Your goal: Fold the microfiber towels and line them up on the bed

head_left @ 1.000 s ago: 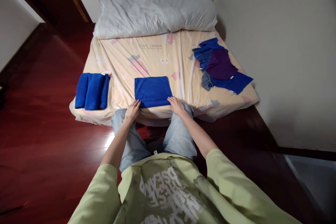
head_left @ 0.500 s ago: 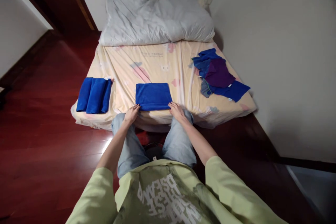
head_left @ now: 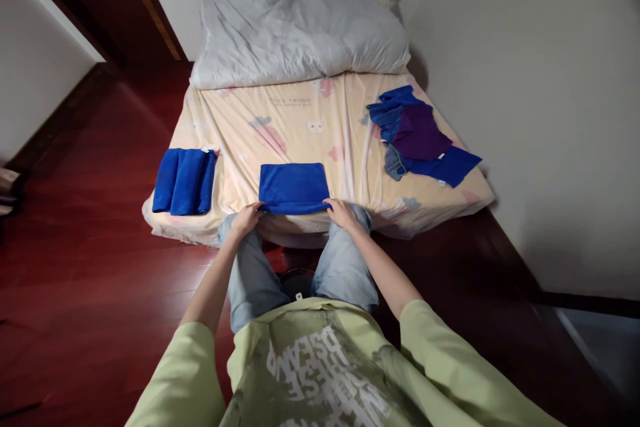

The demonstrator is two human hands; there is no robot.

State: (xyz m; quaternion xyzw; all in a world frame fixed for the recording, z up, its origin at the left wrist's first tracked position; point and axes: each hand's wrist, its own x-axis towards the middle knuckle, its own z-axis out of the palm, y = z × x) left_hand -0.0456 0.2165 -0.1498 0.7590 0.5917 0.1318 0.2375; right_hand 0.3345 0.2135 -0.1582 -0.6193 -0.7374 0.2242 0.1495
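A blue towel lies flat near the front edge of the bed, with a narrow rolled or folded strip along its near side. My left hand pinches the left end of that strip. At the strip's right end, my right hand has its fingers closed on the cloth. Several rolled blue towels sit side by side to the left. Over on the right is a loose heap of cloths, with a purple cloth on top of blue ones.
The bed has a yellowish patterned sheet. A bunched white quilt lies at its head end. My knees touch or nearly touch the front edge. A white wall stands close on the right; dark red floor extends on the left.
The near edge of the towel now looks thicker and more rolled. My fingers have closed around its two ends. The whole view has shifted slightly.
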